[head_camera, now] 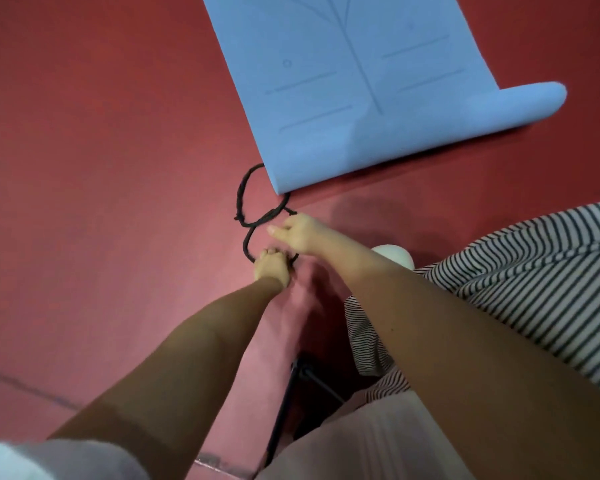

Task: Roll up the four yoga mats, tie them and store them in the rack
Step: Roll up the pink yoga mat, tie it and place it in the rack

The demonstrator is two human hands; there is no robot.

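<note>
A light blue yoga mat (343, 81) with faint alignment lines lies unrolled on the red floor, its near right end curled up. A black rope tie (244, 202) lies on the floor in a figure-eight of two loops, its upper loop touching the mat's near left corner. My left hand (272, 266) grips the lower loop of the rope with curled fingers. My right hand (297, 232) pinches the rope's end just beyond where the loops cross.
The red floor (101, 168) spreads to the left and behind the mat. A black-and-white striped cloth (516, 271) hangs at the right, by my right arm. A white rounded object (395, 256) peeks out under that arm. A thin black cord (284, 410) hangs below my arms.
</note>
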